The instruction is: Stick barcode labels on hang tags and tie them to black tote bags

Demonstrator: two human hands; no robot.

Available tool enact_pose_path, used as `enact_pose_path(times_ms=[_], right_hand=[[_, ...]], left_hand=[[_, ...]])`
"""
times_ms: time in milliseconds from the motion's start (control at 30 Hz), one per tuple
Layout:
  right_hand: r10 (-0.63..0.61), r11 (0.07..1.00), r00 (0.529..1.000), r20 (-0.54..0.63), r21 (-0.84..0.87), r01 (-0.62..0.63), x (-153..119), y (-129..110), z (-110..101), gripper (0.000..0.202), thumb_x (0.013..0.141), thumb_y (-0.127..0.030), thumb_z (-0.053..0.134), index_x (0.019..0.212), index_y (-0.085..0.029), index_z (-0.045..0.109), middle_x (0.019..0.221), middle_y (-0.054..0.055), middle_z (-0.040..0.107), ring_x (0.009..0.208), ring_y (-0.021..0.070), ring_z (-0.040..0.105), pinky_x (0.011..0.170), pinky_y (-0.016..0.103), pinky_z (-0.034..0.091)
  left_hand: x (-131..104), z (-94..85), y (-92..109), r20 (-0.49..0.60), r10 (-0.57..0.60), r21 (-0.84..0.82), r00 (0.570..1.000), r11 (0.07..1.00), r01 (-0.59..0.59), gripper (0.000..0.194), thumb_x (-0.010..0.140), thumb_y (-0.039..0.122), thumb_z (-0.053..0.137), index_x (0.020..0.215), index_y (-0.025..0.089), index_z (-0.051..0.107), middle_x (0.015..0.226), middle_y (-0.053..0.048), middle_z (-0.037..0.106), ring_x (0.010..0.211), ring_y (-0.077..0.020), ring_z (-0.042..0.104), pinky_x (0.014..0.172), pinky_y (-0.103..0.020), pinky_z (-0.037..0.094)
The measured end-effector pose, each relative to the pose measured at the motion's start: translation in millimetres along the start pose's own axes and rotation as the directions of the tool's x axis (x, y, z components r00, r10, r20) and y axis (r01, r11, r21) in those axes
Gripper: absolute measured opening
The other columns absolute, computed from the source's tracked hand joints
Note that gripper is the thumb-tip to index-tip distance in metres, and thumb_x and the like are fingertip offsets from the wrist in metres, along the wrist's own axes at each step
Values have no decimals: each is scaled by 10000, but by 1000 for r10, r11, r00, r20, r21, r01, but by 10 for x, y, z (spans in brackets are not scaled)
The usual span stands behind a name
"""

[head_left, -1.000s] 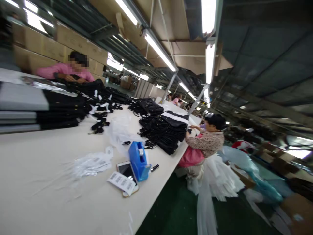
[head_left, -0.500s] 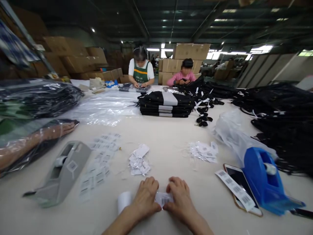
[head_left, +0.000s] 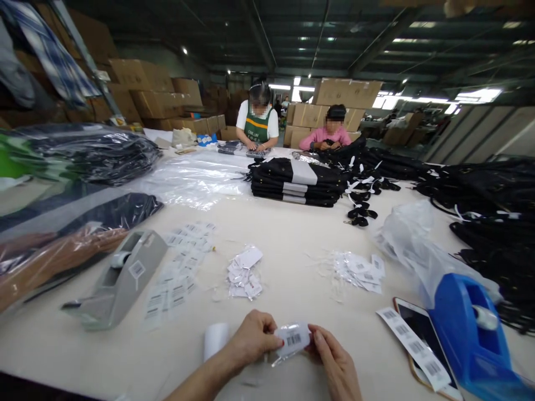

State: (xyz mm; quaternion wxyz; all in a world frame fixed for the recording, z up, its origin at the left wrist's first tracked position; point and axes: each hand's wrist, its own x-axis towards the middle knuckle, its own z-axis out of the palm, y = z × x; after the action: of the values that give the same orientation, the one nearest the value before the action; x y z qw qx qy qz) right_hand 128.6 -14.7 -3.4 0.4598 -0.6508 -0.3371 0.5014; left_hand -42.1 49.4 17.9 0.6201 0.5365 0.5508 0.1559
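The small white barcode label in clear film is off the cream tabletop, near the table's near edge, between the bare left hand and the bare right hand. It is held by opposite ends, slightly tilted, printed side up; this probably steadies the film and leaves the barcode uncovered.

Grip, left: thumb and forefinger are together, clamped on the label's left end. Grip, right: thumb and fingertips are closed on its right end; the exact contact beneath is hidden.

The white cylindrical roll stands just beside the left forearm. Farther from the near edge lie a heap of white paper tags and, to its right, a second heap of white barcode tags; the separation presumably prevents mixing. Printed label sheets are spread beside the grey tape dispenser, toward the left side.

Toward the right side, a white barcode strip rests across the white-framed phone, next to the blue plastic tape dispenser. Both dispensers flank the working space, apparently for reach without obstruction.
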Motion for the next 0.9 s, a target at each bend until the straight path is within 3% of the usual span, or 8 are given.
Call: enact_pose_path(times_ms=[100, 233, 333, 467, 567, 667, 800, 900], right_hand=[[-97, 994, 982, -164, -56, 89, -104, 70, 114, 473, 642, -582, 573, 937, -227, 676, 1007, 41, 668, 973, 228, 575, 891, 305, 428], [-194, 981, 948, -250, -55, 186, -219, 114, 232, 417, 640, -560, 587, 887, -240, 689, 966, 39, 682, 961, 230, 587, 877, 303, 445], [-157, 987, 963, -221, -4, 160, -221, 55, 206, 384, 603, -532, 639, 832, -228, 688, 885, 45, 692, 882, 224, 603, 815, 297, 465], [40, 973, 993, -111, 230, -14, -155, -47, 128, 395, 541, -487, 710, 783, -181, 652, 670, 31, 667, 612, 173, 587, 546, 258, 460], [42, 970, 998, -57, 243, -27, -110, -65, 85, 366, 520, -456, 737, 700, -147, 659, 565, 5, 619, 501, 111, 497, 475, 216, 393], [45, 969, 995, -90, 245, -22, -73, -47, 26, 359, 534, -463, 729, 684, -144, 663, 573, 1, 616, 520, 105, 484, 481, 207, 384], [112, 948, 982, -153, 312, -60, -38, -21, -65, 364, 528, -447, 739, 721, -149, 663, 588, -6, 625, 543, 117, 512, 471, 201, 384], [144, 928, 977, -159, 363, -77, -30, -29, -113, 342, 504, -412, 761, 710, -157, 662, 573, -23, 622, 519, 110, 510, 466, 203, 393]], left_hand=[[-1, 111, 10, -1, -41, -90, 999, 995, 41, 121, 484, 220, 591, 537, 138, 518, 442, 64, 451, 459, -88, 388, 446, -207, 231], [-13, 204, 21, -1, -73, -155, 997, 985, 72, 126, 454, 206, 606, 506, 137, 514, 421, 61, 463, 458, -88, 398, 452, -207, 240], [-17, 233, 29, 15, -92, -195, 996, 976, 93, 145, 441, 211, 621, 504, 132, 517, 414, 58, 470, 442, -87, 404, 450, -211, 251], [-33, 279, 62, 59, -51, -284, 997, 957, 65, 219, 432, 252, 671, 519, 120, 519, 427, 52, 474, 442, -76, 405, 451, -205, 246], [-87, 328, 87, 109, -23, -393, 994, 917, 64, 332, 487, 382, 676, 618, 130, 504, 498, 22, 536, 455, -91, 467, 441, -196, 267], [-170, 368, 57, 227, -20, -439, 974, 890, 121, 453, 505, 457, 666, 773, 138, 488, 566, -11, 599, 390, -88, 474, 391, -190, 246], [-242, 381, -84, 260, -49, -337, 964, 931, 138, 406, 538, 492, 632, 701, 149, 486, 363, 107, 374, 300, -21, 222, 354, -192, 114], [-263, 354, -172, 273, -1, -318, 962, 944, 91, 424, 609, 565, 534, 658, 145, 505, 337, 122, 269, 316, -25, 164, 370, -205, 92]])
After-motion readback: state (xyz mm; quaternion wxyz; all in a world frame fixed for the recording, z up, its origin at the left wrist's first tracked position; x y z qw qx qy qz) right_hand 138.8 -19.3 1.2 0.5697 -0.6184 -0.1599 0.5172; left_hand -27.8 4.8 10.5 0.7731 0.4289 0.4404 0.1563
